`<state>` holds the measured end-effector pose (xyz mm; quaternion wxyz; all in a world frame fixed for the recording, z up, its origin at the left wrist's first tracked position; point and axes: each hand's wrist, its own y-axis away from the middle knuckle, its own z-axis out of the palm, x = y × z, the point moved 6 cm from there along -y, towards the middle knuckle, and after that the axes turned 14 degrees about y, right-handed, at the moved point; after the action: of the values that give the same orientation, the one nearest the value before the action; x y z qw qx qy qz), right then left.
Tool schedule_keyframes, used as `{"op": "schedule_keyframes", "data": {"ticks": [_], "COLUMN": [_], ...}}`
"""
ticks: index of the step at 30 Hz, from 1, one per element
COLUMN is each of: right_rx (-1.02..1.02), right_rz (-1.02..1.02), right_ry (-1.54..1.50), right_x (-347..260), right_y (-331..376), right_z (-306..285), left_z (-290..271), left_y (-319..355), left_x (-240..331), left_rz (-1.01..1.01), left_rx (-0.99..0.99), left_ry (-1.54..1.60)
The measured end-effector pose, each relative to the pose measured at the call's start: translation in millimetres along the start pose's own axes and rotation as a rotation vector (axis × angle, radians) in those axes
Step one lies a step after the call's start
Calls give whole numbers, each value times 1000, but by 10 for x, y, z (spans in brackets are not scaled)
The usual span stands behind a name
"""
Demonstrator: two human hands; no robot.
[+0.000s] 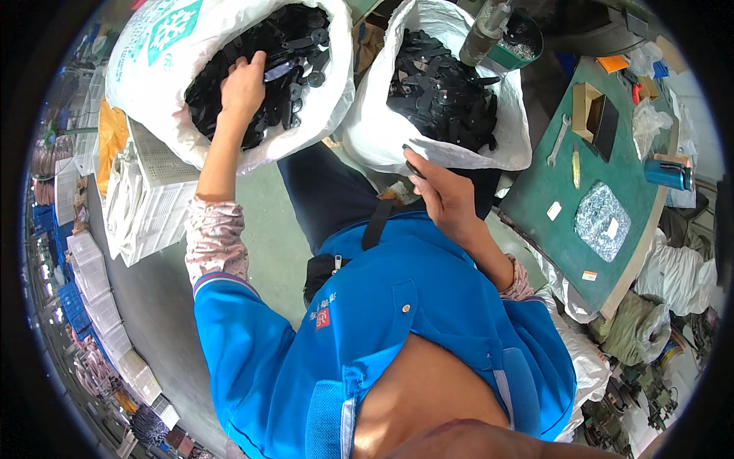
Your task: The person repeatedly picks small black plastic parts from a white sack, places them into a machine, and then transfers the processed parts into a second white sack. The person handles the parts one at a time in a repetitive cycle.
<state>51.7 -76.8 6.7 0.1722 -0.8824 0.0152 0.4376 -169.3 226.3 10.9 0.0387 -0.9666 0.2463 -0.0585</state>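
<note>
My left hand (245,86) reaches into the large white woven sack (136,65) at the left, its fingers curled down among flat black parts (302,37). What those fingers grip is hidden. Beside its fingertips a part (278,72) catches the light. Near the front rim of a second white sack (368,138), my right hand (451,197) is closed on a small black part (414,162), pinched between thumb and fingers. That second sack holds a heap of similar black parts (440,92), long and flat with rounded ends.
Above the right sack stand a metal machine column (485,34) and a green container (524,46). The green bench (535,195) at the right carries a wrench (560,141), a yellow cutter (576,167), an open box (587,111), a plastic-wrapped bundle (602,222) and a blue flask (667,174). White crates (157,157) stand at the left.
</note>
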Motion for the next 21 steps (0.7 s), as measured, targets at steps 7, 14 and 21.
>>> {"op": "schedule_keyframes", "data": {"ticks": [7, 14, 21], "right_rx": [89, 10, -69], "right_rz": [-69, 292, 323], "right_ry": [227, -422, -465], "right_x": [-109, 107, 164], "right_y": [-98, -95, -94], "right_z": [-162, -7, 55], "left_z": [-539, -323, -104], "left_y": [69, 301, 411], "left_x": [-244, -371, -262], "left_rz": [-90, -322, -310], "left_rx": [207, 429, 500], "left_ry": [538, 1121, 1613]}}
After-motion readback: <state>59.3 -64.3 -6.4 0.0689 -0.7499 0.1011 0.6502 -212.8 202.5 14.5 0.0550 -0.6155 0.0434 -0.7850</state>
